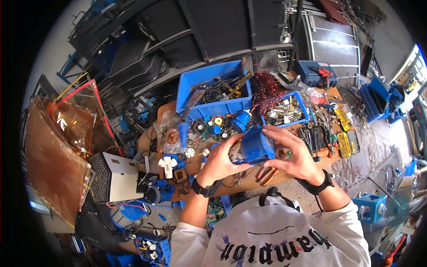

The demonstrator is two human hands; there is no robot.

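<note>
Grip: the left hand (222,162) clasps the left end of a blue housing (259,146); the right hand (293,153) steadies its right side in a looser, cupped hold, fingers over the upper edge.
Blue housing: raised between both hands over the near part of the wooden table (243,183), tilted, with a pale, rough-looking patch at its left end.
Step in hand: seemingly handling or turning the housing in the air; its exact purpose cannot be told.
Next move: any turn or lowering would call for the left hand to keep its clasp while the right shifts; the housing looks bulky enough to need both.
Left arm: forearm rising from below, wrist in a black band (207,188), thumb along the housing's lower edge.
Right arm: angled in from the lower right, wrist also banded, fingers spread, thumb low.
Below the hands: red-handled pliers (267,176) on the table.
Farther out: white pipe fitting (167,166) to the left; large blue bin (215,111) and smaller blue tray (305,110) beyond; red drill (325,78) at the back right.
</note>
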